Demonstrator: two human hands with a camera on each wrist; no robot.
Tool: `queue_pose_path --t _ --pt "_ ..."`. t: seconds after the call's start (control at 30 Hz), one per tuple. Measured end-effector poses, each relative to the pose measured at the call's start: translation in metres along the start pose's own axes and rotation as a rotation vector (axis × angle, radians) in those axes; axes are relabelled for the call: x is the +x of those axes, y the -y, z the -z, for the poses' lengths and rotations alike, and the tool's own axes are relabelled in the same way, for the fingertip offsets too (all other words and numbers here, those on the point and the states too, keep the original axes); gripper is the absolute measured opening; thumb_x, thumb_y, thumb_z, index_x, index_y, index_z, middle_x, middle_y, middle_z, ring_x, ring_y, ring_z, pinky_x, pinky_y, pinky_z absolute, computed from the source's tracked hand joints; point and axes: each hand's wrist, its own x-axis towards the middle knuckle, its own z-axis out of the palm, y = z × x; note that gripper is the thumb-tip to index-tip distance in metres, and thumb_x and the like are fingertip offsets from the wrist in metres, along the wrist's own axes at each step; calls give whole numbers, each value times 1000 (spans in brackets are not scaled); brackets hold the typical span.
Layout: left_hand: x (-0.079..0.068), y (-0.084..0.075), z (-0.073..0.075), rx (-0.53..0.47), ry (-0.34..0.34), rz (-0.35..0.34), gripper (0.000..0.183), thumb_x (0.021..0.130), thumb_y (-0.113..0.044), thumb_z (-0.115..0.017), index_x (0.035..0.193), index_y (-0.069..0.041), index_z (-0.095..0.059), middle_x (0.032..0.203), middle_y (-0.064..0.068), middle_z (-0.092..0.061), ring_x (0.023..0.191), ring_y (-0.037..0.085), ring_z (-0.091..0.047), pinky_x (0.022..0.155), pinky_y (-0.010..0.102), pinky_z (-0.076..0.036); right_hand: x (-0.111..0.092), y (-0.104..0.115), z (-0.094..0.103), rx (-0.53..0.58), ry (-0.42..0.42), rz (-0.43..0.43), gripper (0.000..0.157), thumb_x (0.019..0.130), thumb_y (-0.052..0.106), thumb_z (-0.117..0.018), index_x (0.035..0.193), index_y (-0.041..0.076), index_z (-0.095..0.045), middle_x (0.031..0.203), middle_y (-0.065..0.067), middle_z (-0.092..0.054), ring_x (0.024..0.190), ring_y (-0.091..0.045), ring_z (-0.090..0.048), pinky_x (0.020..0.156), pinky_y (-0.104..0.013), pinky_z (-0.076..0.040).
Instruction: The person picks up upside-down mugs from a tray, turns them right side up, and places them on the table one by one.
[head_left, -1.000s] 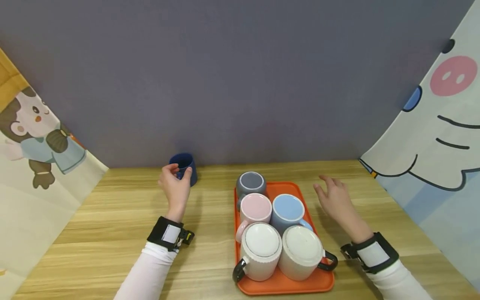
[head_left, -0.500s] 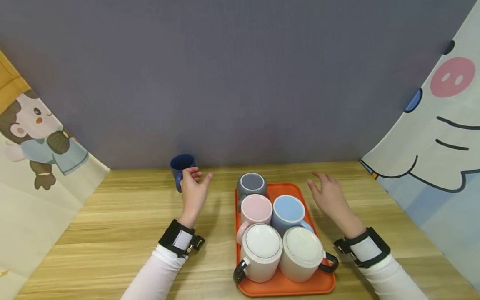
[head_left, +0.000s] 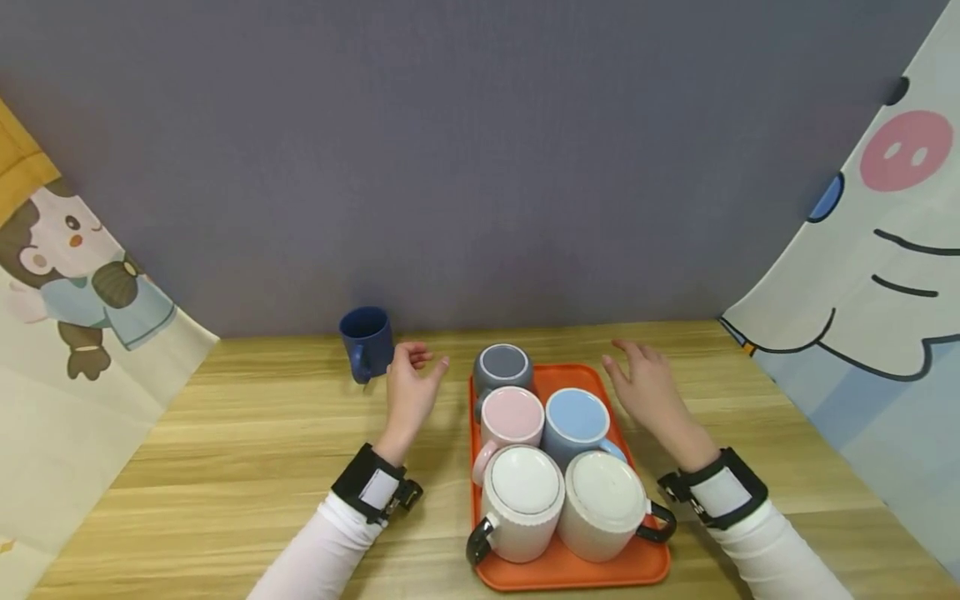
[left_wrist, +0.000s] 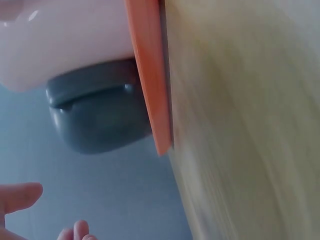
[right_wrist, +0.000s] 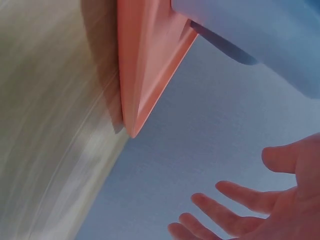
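Observation:
My left hand hovers over the table between a dark blue mug and the orange tray, its fingers loosely bent around nothing. The dark blue mug stands upright near the back, handle toward me. On the other side of the orange tray, my right hand is held relaxed with nothing in it. Upside down on the tray are a grey mug, a pink mug, a light blue mug, and two white mugs with black handles, one left and one right.
A grey wall rises behind the wooden table. Printed cartoon curtains hang at the left and right. The tray's back right corner holds no mug. In the right wrist view, the light blue mug overhangs the tray.
My left hand has moved right, away from the dark blue mug, toward the tray. My right hand has shifted left, closer to the tray. The mugs have stayed put.

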Motion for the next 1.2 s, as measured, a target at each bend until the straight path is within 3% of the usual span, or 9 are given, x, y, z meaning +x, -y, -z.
queue_pose_path --t 0.13,0.33,0.53,0.83,1.0,1.2 --pt "-5 -1 -6 16 53 -2 31 82 -10 -71 105 5 -58 100 22 -64 95 34 -58 88 42 -44 2 3 -3 5 1 10 43 96 21 -52 126 -9 -51 123 -37 -51 116 -56 -42 100 -63 -30" --pt "-12 -4 -11 45 217 32 22 86 -15 -68 100 1 -62 95 16 -67 84 25 -61 76 31 -50 5 7 -7 23 26 -2 43 97 23 -52 128 -7 -50 126 -35 -50 120 -54 -40 102 -62 -28" --pt "-17 -4 -14 110 344 55 20 89 -21 -65 93 -1 -65 84 10 -64 75 17 -56 66 25 -47 9 14 -7 41 52 -10 45 98 25 -50 131 -6 -49 130 -34 -49 123 -54 -37 104 -63 -26" --pt "-19 -6 -16 144 422 128 31 92 -32 -60 87 -3 -68 75 5 -60 68 15 -53 60 25 -43 13 25 -8 52 49 0 44 98 27 -49 131 -4 -50 129 -32 -50 121 -53 -40 101 -62 -31" --pt "-20 -7 -18 151 461 123 33 91 -32 -61 81 -2 -69 71 5 -59 67 15 -51 59 25 -41 12 28 -8 61 49 2 44 98 26 -50 130 -4 -50 129 -32 -50 121 -52 -40 101 -62 -32" --pt "-23 -3 -20 4 507 176 23 91 -19 -62 83 1 -70 70 2 -57 66 12 -48 57 23 -38 13 29 -9 64 53 3 44 98 25 -51 130 -4 -50 129 -32 -50 121 -52 -40 102 -62 -31"
